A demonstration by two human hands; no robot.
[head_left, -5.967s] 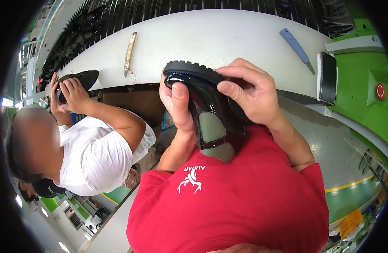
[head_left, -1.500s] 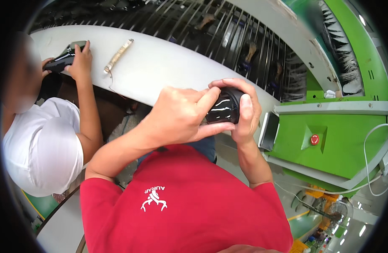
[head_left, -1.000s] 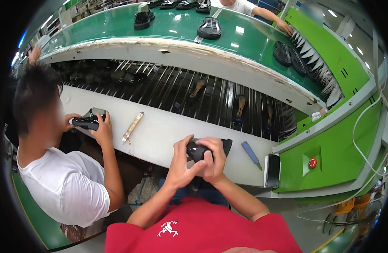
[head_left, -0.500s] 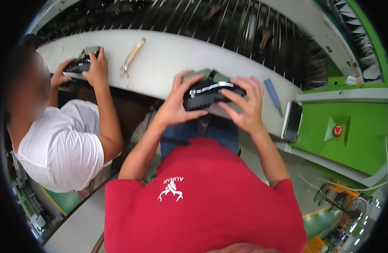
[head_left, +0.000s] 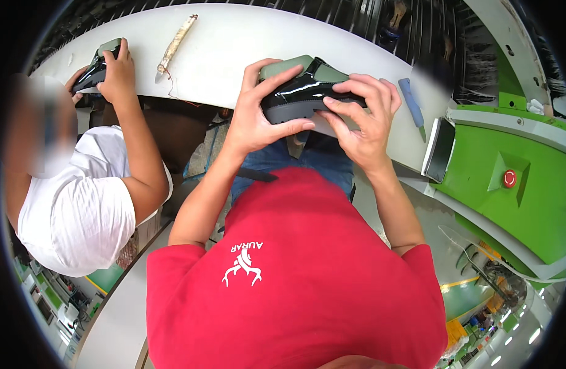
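Your left hand (head_left: 250,109) and right hand (head_left: 366,128) are both gripping: by the near edge of the white bench (head_left: 234,43), they hold up a black-and-green shoe (head_left: 301,86), one at each end. Support it evenly, touch light on the glossy upper (head_left: 290,91), dark sole (head_left: 289,112) toward you, and mind the blue-handled knife (head_left: 411,103) lying to the right

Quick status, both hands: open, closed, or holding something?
Left hand: closed around the left end of the black-and-green shoe, holding it.
Right hand: closed on the right end of that same shoe, holding it.
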